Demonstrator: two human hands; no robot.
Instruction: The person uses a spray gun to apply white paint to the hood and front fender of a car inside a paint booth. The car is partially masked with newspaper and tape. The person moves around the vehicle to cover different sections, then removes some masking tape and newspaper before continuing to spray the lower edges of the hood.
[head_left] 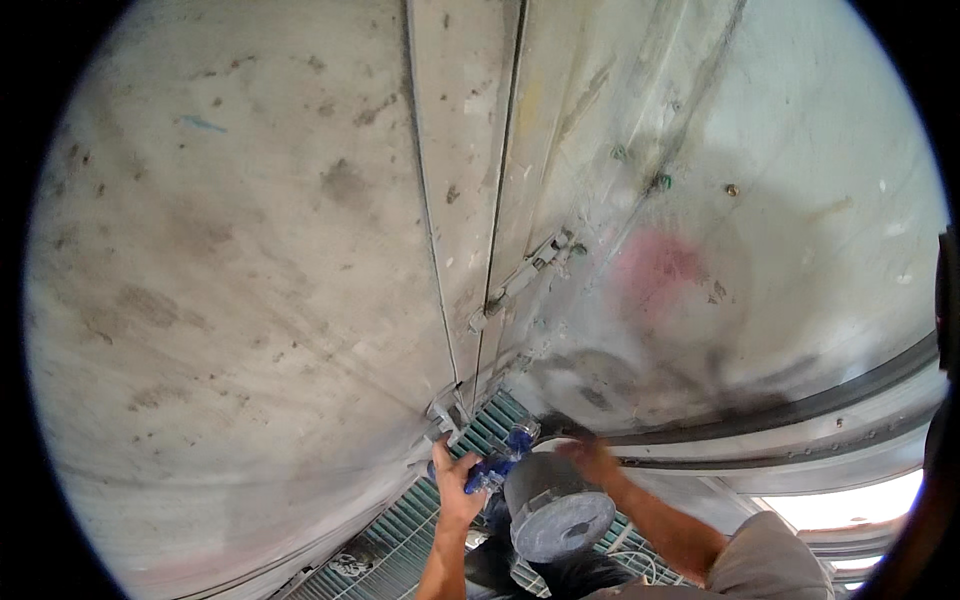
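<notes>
My left hand (455, 484) is closed around a blue object (486, 474) that shows on both sides of its fingers. A shiny, clear or metallic part sits on it, and its exact kind I cannot make out. More blue, with a pale round end (523, 435), appears just beyond. A dark grey cylinder (562, 508) with a flat round face is between my forearms. My right hand (590, 460) is at its far right side, smeared by motion, its fingers unclear. Whether it touches the cylinder I cannot tell.
A stained pale panel (240, 250) rises on the left. The curved wall (800, 230) on the right bears a pink patch (658, 265). A metal latch-like bracket (520, 280) sticks out near the corner. Green grating (380, 545) lies below; a dark curved strip (780, 414) runs right.
</notes>
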